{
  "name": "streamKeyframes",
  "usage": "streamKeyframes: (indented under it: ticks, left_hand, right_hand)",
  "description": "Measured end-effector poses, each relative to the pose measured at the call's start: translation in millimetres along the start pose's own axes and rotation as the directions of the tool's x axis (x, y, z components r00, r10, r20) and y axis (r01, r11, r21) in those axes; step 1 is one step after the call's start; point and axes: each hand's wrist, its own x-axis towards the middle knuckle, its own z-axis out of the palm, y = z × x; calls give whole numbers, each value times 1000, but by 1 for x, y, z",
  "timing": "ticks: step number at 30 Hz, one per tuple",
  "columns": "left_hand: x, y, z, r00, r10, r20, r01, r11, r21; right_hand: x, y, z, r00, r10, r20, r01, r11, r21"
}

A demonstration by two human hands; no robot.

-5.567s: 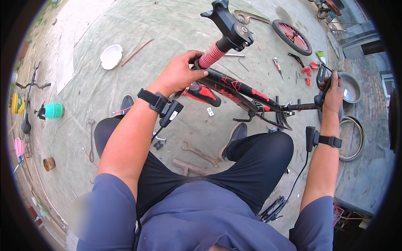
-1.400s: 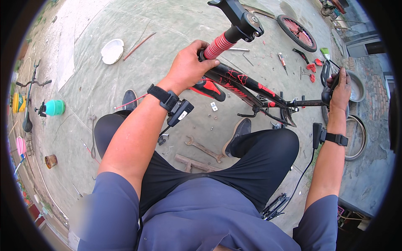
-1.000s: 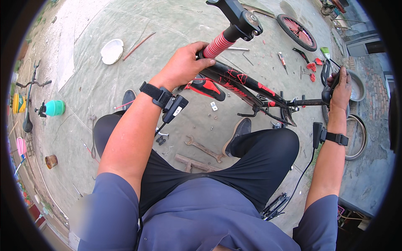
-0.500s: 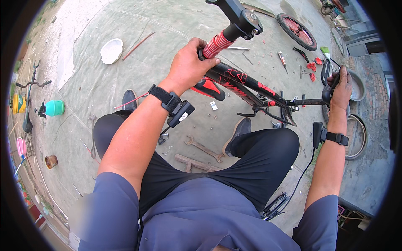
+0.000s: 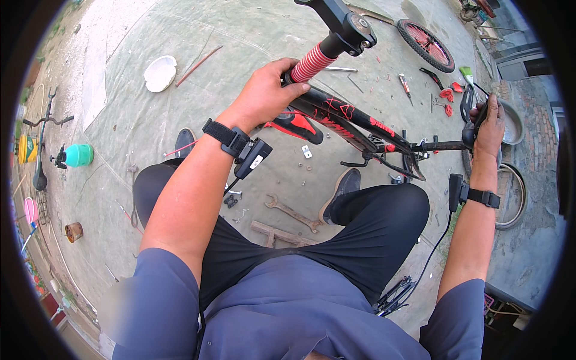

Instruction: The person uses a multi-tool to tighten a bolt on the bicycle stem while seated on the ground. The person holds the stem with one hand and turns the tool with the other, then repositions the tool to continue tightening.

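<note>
A black bicycle frame [image 5: 360, 123] with red markings stretches between my hands. My left hand [image 5: 267, 93] is closed round its front end, the thumb lying along the top tube and the other fingers largely hidden. Just beyond that hand rise red-and-silver ringed spacers [image 5: 312, 63] and a black handlebar stem [image 5: 347, 33]. At the far right, my right hand [image 5: 489, 129] grips the dark saddle [image 5: 468, 135] at the end of the seat post [image 5: 443, 146]. A red-and-black part [image 5: 297, 127] shows beneath the front of the frame.
A large wrench [image 5: 293, 213] and a rusty metal piece [image 5: 279, 233] lie between my feet. Beyond the frame are a spoked wheel [image 5: 425, 45], a screwdriver [image 5: 405, 85] and a brush [image 5: 467, 74]. A metal basin [image 5: 512, 123] is at right; a white dish [image 5: 160, 74] lies far left.
My left wrist and forearm have shifted slightly left and up, and the thumb has drawn back a little along the tube. The frame and my right hand look unchanged.
</note>
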Motion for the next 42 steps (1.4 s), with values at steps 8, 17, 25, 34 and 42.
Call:
streamKeyframes:
  ticks: [8, 17, 25, 34, 42]
  left_hand:
    - [-1, -2, -1, 1000, 22, 0, -22, 1000, -12]
    - [0, 1, -1, 1000, -10, -3, 10, 1000, -17]
    - [0, -1, 0, 1000, 3, -18, -4, 1000, -29]
    - [1, -6, 2, 999, 13, -31, -14, 999, -46]
    - [1, -1, 2, 999, 20, -44, -21, 999, -34]
  right_hand:
    - [1, 1, 0, 1000, 6, 0, -6, 1000, 22]
    - [3, 3, -1, 1000, 1, -4, -1, 1000, 28]
    - [3, 2, 0, 1000, 2, -1, -2, 1000, 22]
    - [1, -3, 3, 1000, 17, -8, -17, 1000, 14]
    - [3, 0, 2, 1000, 11, -5, -10, 1000, 22]
